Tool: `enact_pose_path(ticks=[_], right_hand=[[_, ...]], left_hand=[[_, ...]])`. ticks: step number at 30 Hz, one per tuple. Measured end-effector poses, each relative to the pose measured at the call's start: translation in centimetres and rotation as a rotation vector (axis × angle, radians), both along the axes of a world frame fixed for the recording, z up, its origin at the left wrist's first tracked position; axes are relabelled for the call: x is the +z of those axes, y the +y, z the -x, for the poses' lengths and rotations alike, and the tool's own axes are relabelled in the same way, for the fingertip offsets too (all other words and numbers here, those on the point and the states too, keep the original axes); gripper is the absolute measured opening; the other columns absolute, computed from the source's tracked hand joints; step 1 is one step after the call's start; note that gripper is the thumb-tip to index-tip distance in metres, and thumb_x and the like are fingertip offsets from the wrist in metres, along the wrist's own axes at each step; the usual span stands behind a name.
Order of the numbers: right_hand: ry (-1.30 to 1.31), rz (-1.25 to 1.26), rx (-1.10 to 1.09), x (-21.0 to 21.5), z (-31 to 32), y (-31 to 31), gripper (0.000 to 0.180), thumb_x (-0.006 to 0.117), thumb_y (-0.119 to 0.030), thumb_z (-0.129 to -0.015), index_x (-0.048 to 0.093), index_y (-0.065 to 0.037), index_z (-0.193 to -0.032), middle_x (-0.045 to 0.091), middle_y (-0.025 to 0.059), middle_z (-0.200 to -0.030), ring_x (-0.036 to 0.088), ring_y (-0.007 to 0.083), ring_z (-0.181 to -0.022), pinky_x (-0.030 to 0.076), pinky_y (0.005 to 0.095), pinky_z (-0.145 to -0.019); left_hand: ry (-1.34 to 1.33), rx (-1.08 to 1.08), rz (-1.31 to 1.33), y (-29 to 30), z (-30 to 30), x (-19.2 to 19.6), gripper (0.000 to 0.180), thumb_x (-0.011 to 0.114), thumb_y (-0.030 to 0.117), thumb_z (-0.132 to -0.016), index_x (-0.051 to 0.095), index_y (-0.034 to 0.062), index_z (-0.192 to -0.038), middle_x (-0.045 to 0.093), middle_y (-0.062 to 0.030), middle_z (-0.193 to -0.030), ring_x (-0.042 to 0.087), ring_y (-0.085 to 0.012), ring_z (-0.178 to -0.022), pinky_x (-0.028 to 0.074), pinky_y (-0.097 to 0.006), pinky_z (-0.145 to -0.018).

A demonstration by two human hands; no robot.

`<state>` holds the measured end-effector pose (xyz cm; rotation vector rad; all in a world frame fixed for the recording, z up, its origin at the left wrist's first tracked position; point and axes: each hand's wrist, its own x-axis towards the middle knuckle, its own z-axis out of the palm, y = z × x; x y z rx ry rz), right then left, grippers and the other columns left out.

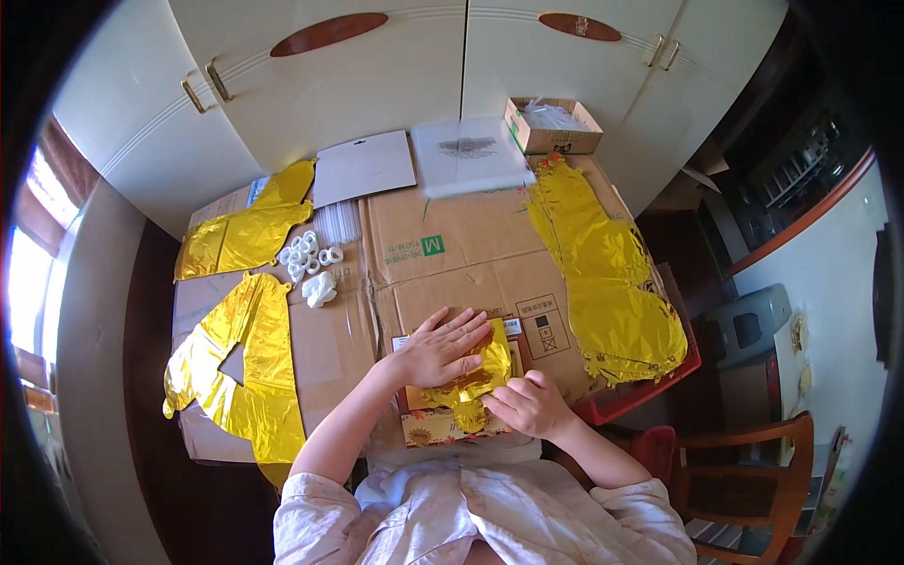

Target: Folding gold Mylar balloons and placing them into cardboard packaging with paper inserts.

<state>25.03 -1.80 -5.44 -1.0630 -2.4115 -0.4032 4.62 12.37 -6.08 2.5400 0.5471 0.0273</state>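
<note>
A gold foil balloon [496,356], flat and partly folded, lies over a printed card [421,430] at the near edge of the cardboard-covered table. My left hand [443,350] rests flat on the foil with its fingers stretched out. At the foil's lower right edge, my right hand [527,405] pinches the gold foil between thumb and fingers. A crumpled gold end [469,416] sticks out toward me below the hands. Part of the card is hidden under the foil and my left hand.
Flat gold foil balloons lie at far left [235,234], near left [268,348] and right [607,292]. White ribbon rolls [299,254] sit beside clear straws [337,223]. Behind are a white card [365,169], a clear plastic bag [471,169] and a small open box [551,139]. A wooden chair [796,471] stands right.
</note>
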Motion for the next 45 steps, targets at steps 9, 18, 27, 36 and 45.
enact_pose_path(ticks=[9, 18, 27, 36, 45], right_hand=[[-0.008, 0.013, -0.064, -0.2, -0.4, -0.3, 0.016, 0.064, -0.023, -0.080, 0.067, -0.018, -0.095, 0.054, -0.0074, -0.090, 0.050, 0.0098, -0.085, 0.039, 0.0307, -0.079], [0.128, 0.218, -0.141, 0.7, 2.4, -0.1, 0.046, 0.074, -0.030, -0.069, 0.066, -0.012, -0.111, 0.060, -0.0026, -0.103, 0.053, 0.0146, -0.092, 0.040, 0.0346, -0.081], [0.429, 0.438, -0.260, -0.3, 3.8, 0.1, 0.028, 0.070, -0.025, -0.080, 0.065, -0.009, -0.101, 0.069, 0.0057, -0.094, 0.061, 0.0212, -0.094, 0.044, 0.0378, -0.082], [0.361, 0.424, -0.174, 0.0, 4.5, 0.2, 0.030, 0.070, -0.024, -0.081, 0.064, -0.004, -0.103, 0.062, 0.0166, -0.119, 0.055, 0.0313, -0.119, 0.040, 0.0437, -0.102], [0.193, 0.432, -0.114, -0.7, 3.1, -0.4, 0.038, 0.072, -0.016, -0.071, 0.066, -0.008, -0.107, 0.064, 0.0090, -0.102, 0.060, 0.0276, -0.104, 0.043, 0.0430, -0.098]], left_hand=[[0.003, 0.004, 0.033, 0.1, 0.1, -0.1, 0.067, 0.025, 0.053, -0.101, 0.023, 0.0098, -0.152, 0.019, -0.0096, -0.159, 0.011, -0.0244, -0.148, 0.004, -0.049, -0.118], [0.000, -0.008, 0.046, 0.4, 0.1, -0.3, 0.068, 0.023, 0.054, -0.101, 0.021, 0.0103, -0.152, 0.019, -0.0098, -0.159, 0.010, -0.0245, -0.148, 0.004, -0.048, -0.119], [-0.059, 0.004, 0.213, 1.0, 0.4, -0.1, 0.068, 0.017, 0.056, -0.101, 0.018, 0.0121, -0.153, 0.017, -0.0074, -0.159, 0.010, -0.0244, -0.148, 0.003, -0.047, -0.119], [-0.062, 0.007, 0.232, 1.2, 0.4, 0.1, 0.071, 0.016, 0.058, -0.100, 0.016, 0.0110, -0.153, 0.018, -0.0077, -0.159, 0.010, -0.0249, -0.148, 0.004, -0.045, -0.120], [-0.073, 0.000, 0.288, 1.3, 0.5, 0.3, 0.074, 0.014, 0.060, -0.099, 0.018, 0.0106, -0.153, 0.018, -0.0081, -0.159, 0.008, -0.0249, -0.148, 0.003, -0.045, -0.120]])
